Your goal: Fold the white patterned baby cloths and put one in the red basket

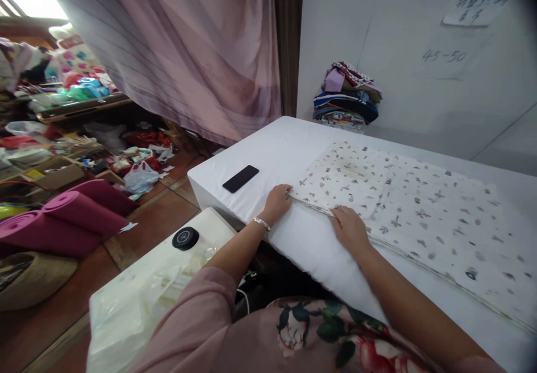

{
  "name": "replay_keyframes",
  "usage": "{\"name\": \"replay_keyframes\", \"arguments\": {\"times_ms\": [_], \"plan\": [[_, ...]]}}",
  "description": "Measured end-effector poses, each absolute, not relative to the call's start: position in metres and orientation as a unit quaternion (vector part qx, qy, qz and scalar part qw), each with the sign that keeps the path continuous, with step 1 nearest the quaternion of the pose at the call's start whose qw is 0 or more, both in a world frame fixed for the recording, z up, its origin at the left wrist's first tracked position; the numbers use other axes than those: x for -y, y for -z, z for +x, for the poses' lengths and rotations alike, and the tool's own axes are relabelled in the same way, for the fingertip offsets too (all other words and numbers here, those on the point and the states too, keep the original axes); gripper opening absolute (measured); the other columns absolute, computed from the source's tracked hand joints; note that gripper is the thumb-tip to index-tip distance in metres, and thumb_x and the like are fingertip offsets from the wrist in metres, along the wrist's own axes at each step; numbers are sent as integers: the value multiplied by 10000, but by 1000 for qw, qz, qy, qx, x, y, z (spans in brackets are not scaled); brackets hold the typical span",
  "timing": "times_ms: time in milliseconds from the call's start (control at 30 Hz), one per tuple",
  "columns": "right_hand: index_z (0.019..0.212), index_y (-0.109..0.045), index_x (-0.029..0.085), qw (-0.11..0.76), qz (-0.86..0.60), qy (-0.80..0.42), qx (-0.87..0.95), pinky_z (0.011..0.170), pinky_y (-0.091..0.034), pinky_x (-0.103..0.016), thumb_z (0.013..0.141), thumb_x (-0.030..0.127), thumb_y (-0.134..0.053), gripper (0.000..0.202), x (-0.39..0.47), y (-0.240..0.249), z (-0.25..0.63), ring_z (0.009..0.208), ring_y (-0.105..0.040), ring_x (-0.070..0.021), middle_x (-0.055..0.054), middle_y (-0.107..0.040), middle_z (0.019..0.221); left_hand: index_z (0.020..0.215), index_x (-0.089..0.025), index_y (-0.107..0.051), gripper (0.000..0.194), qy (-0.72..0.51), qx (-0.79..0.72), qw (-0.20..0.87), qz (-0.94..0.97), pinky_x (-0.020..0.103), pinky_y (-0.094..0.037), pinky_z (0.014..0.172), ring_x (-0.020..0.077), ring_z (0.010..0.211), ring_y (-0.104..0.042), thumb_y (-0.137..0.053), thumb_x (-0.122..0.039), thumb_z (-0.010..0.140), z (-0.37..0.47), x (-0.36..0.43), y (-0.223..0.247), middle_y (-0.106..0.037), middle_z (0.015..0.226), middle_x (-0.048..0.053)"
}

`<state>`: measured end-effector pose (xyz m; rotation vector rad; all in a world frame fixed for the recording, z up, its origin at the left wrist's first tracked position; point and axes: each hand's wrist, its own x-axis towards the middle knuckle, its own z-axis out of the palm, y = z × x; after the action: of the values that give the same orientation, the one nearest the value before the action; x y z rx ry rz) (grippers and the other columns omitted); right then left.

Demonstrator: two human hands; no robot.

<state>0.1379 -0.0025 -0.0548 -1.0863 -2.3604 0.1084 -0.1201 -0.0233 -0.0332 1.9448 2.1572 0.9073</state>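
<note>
A white cloth (436, 216) printed with small grey and brown motifs lies in flat folded layers across the white-covered table (268, 149). Its left part is folded over on itself and forms a squarish panel. My left hand (277, 202), with a silver bracelet at the wrist, is closed on the near left corner of that panel. Further right along the same near edge, my right hand (351, 229) has its fingers closed on the cloth. Both thumbs and some fingertips are partly hidden. A black phone (240, 179) lies on the table to the left of my left hand.
A lower white surface (138, 281) at my left bears a round black object (185, 239) and clear plastic. Folded clothes (348, 96) are stacked behind the table by the wall. A pink curtain (210, 43) hangs behind. Rolled pink mats (71, 216) lie on the cluttered floor.
</note>
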Motion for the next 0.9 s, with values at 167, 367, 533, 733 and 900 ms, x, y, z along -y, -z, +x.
{"name": "replay_keyframes", "arguments": {"times_ms": [167, 367, 533, 733, 900], "plan": [[1023, -617, 166, 266, -400, -43, 876, 777, -410, -334, 915, 256, -417, 245, 2, 55, 138, 893, -518, -224, -82, -610, 939, 988, -183, -640, 266, -301, -720, 66, 622, 355, -459, 887, 226, 982, -574, -555, -165, 736, -120, 21, 32, -654, 1025, 63], [1015, -623, 166, 262, -407, -42, 874, 784, -410, -329, 907, 238, -433, 230, 3, 54, 138, 896, -523, -220, -76, -613, 938, 893, -200, -672, 191, -320, -736, 124, 584, 280, -451, 777, 173, 850, -590, -529, -299, 816, -119, 15, 26, -671, 926, 36], [1002, -626, 170, 270, -402, -35, 874, 778, -408, -331, 911, 242, -421, 236, 4, 54, 138, 894, -525, -222, -80, -614, 928, 830, -208, -673, 185, -307, -756, 140, 561, 255, -412, 660, 159, 765, -579, -531, -326, 822, -117, 14, 20, -672, 830, 20], [1013, -624, 160, 268, -400, -40, 875, 784, -404, -329, 917, 256, -417, 247, 3, 56, 138, 898, -518, -222, -80, -614, 948, 836, -218, -677, 254, -314, -755, 172, 549, 239, -379, 607, 144, 708, -575, -459, -344, 865, -115, 14, 21, -664, 749, -4], [1004, -623, 160, 270, -401, -39, 875, 781, -404, -329, 908, 245, -426, 235, 2, 56, 139, 896, -517, -222, -80, -616, 950, 845, -223, -677, 216, -290, -758, 163, 561, 241, -385, 636, 151, 760, -577, -481, -313, 844, -114, 14, 19, -678, 829, 4]]}}
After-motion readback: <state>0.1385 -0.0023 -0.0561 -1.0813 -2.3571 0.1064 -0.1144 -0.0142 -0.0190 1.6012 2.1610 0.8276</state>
